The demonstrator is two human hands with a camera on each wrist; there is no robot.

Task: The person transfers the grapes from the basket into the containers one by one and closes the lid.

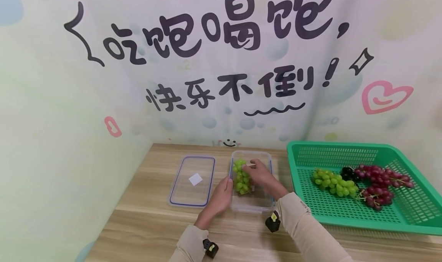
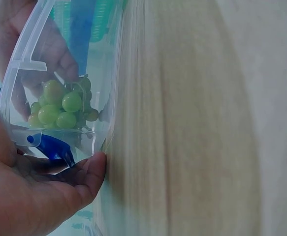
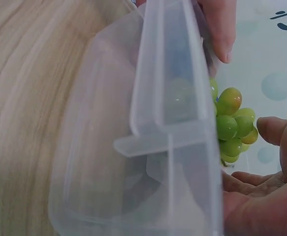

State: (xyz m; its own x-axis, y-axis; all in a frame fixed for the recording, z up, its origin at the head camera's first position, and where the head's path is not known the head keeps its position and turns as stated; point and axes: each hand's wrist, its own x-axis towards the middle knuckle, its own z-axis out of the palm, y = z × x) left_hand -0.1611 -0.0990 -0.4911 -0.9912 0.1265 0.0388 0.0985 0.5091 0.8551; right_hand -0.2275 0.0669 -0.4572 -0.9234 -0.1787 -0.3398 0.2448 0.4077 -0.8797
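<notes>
A bunch of green grapes (image 1: pixel 243 181) lies along the left side of a clear plastic container (image 1: pixel 255 208). The right hand (image 1: pixel 259 173) reaches over the container, its thumb tip right at the grapes; in the right wrist view this hand (image 3: pixel 271 187) has thumb and fingers spread apart. The left hand (image 1: pixel 222 195) holds the container's left wall from outside. In the left wrist view, the fingers of the left hand (image 2: pixel 49 191) curl about that wall near a blue latch (image 2: pixel 54 148), with the grapes (image 2: pixel 59 105) showing through the plastic.
Left of the container lies a clear lid (image 1: pixel 191 200) with a blue seal and a white label (image 1: pixel 195 179). A green basket (image 1: pixel 297 185) at right bears green grapes (image 1: pixel 335 183), red grapes (image 1: pixel 380 181) and dark grapes (image 1: pixel 348 173). Behind the wooden table (image 1: pixel 138 223) hangs a printed backdrop (image 1: pixel 207 131).
</notes>
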